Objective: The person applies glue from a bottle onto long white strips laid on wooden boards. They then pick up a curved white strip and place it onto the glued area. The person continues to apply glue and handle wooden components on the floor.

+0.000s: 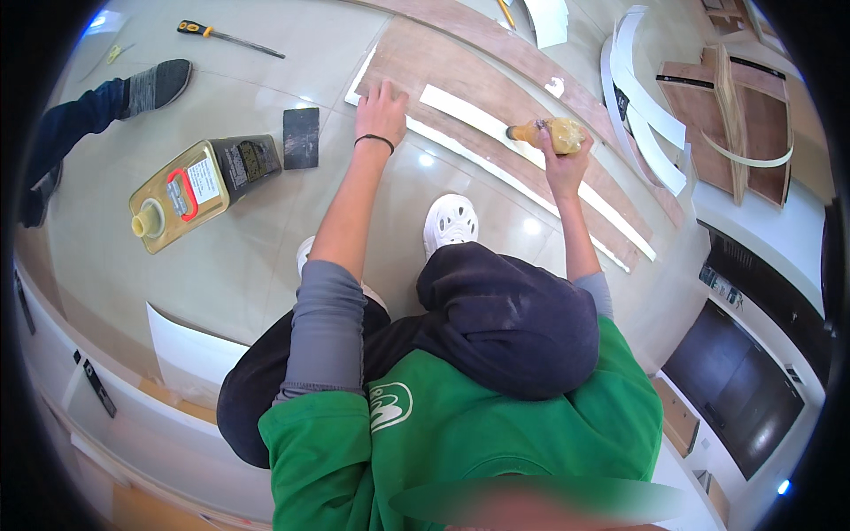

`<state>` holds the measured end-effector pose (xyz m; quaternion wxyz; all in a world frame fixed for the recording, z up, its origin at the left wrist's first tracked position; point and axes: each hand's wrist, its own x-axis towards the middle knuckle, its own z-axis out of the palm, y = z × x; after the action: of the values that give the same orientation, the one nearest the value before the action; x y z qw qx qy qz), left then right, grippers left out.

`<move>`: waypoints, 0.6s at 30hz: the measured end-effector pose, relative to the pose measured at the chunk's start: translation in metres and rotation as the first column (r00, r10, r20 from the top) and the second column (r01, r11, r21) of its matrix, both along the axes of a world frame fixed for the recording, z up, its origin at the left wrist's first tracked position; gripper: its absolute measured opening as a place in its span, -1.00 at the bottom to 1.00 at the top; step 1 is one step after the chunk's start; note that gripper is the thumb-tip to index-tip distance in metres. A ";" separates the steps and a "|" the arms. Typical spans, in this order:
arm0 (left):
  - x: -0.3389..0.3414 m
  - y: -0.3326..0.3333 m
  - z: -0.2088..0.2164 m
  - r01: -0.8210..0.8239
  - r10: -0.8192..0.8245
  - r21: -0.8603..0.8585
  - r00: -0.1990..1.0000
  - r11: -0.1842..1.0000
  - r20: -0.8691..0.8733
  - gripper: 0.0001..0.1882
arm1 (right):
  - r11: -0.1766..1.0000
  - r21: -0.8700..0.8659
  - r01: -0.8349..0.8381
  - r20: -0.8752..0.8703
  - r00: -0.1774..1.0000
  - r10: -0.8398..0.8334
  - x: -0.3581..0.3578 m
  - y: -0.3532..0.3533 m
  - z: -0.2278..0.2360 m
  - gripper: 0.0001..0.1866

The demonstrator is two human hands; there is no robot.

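Observation:
My right hand (567, 159) is wrapped round a bottle of yellowish glue (560, 137). The bottle lies on its side in the grip, its dark narrow tip pointing left over a long white strip (474, 111). That strip lies along a brown wooden board (443, 66) on the floor. At the board's left end, my left hand (381, 115) rests on the near edge, fingers slightly bent and apart. White edging (496, 168) runs along the board's near side, starting by the left hand.
Left of me stand a metal can (199, 186) with a red handle and a dark flat block (301, 139). A screwdriver (232, 39) lies farther off, near another person's shoe (159, 87). Curled white strips (646, 124) and a wooden cabinet piece (735, 124) are at right.

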<state>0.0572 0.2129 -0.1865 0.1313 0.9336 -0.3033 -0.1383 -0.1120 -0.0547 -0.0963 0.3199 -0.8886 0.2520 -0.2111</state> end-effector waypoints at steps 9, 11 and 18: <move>-0.006 -0.017 -0.006 -0.102 0.101 -0.155 0.995 0.983 -0.013 -0.57 | 0.999 0.019 0.032 0.029 0.999 -0.032 0.039 0.033 -0.009 -0.32; 0.000 -0.013 -0.006 -0.066 0.062 -0.176 0.998 0.982 -0.030 -0.57 | 0.997 -0.040 0.067 0.023 0.998 -0.066 0.024 0.026 -0.007 -0.32; 0.000 -0.010 -0.013 -0.038 0.047 -0.226 0.998 0.973 0.033 -0.57 | 0.995 0.043 0.091 0.090 0.991 -0.095 0.013 0.022 -0.023 -0.31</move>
<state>0.0569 0.2027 -0.1994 0.2333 0.9215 -0.2993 -0.0826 -0.0988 -0.0330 -0.1189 0.3381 -0.8588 0.2823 -0.2615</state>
